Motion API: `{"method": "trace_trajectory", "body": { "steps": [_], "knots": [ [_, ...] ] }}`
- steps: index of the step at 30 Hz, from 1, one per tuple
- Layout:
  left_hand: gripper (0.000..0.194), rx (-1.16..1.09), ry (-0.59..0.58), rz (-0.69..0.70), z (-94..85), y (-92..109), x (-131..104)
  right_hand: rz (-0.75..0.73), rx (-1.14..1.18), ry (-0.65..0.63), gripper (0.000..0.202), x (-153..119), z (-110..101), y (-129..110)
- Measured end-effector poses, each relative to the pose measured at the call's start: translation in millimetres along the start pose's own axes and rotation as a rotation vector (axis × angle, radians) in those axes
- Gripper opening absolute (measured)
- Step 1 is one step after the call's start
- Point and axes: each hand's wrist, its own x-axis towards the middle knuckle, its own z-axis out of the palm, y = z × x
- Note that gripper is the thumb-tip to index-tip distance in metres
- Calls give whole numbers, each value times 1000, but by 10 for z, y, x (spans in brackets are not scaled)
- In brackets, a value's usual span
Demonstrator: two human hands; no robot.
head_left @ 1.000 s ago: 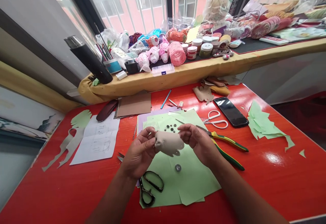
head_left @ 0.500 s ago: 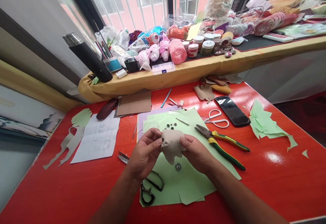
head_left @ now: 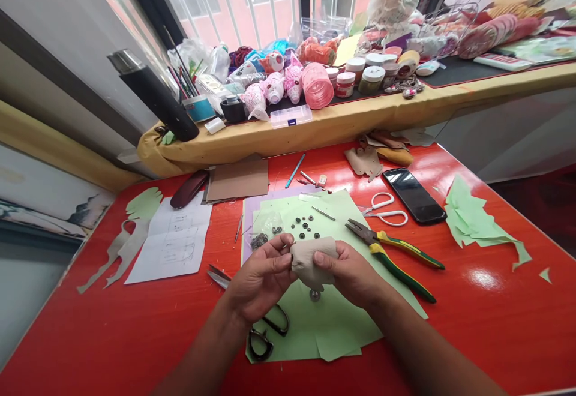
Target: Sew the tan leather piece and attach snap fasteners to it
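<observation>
Between my two hands is a small grey-beige piece of leather or felt (head_left: 310, 258) with wavy lower edges, held above green paper sheets (head_left: 351, 324). My left hand (head_left: 265, 276) pinches its left edge, where a small dark round spot, perhaps a snap, shows by the thumb. My right hand (head_left: 353, 270) grips the right side, thumb on top. Just beyond lie several dark snap parts (head_left: 305, 225) and a clear bag (head_left: 266, 225) with more of them. A round metal piece (head_left: 314, 294) sits on the paper under the held piece. Black-handled scissors (head_left: 261, 343) lie partly beneath my left arm.
To the right are pliers (head_left: 391, 252), white-handled scissors (head_left: 384, 210), a phone (head_left: 414, 197) and green paper scraps (head_left: 477, 219). A sketched sheet (head_left: 168, 243) and cut pieces (head_left: 128, 246) lie left. Jars and stuffed toys (head_left: 274, 88) crowd the windowsill behind the red table (head_left: 135, 336).
My hands have lowered slightly and shifted right with the piece. It now tilts away from me, so more snap parts and the bag show behind it.
</observation>
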Motion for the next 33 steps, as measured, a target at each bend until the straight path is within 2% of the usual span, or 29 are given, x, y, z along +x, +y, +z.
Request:
{"method": "trace_trajectory", "body": {
  "steps": [8,13,21,29,33],
  "knots": [
    [34,168,21,-5,22,-21,-33,-22,32,86,40,-23,-57,-38],
    [42,217,38,11,11,8,-71,-15,1,42,42,-31,-50,-23],
    [37,317,37,103,-7,49,-58,-2,21,6,47,-11,-9,-3],
    [42,179,-45,-2,-81,4,-32,60,45,-3,39,-21,-25,55],
    [43,85,-37,-18,-107,-50,27,69,62,0,39,-9,-37,69]
  ]
}}
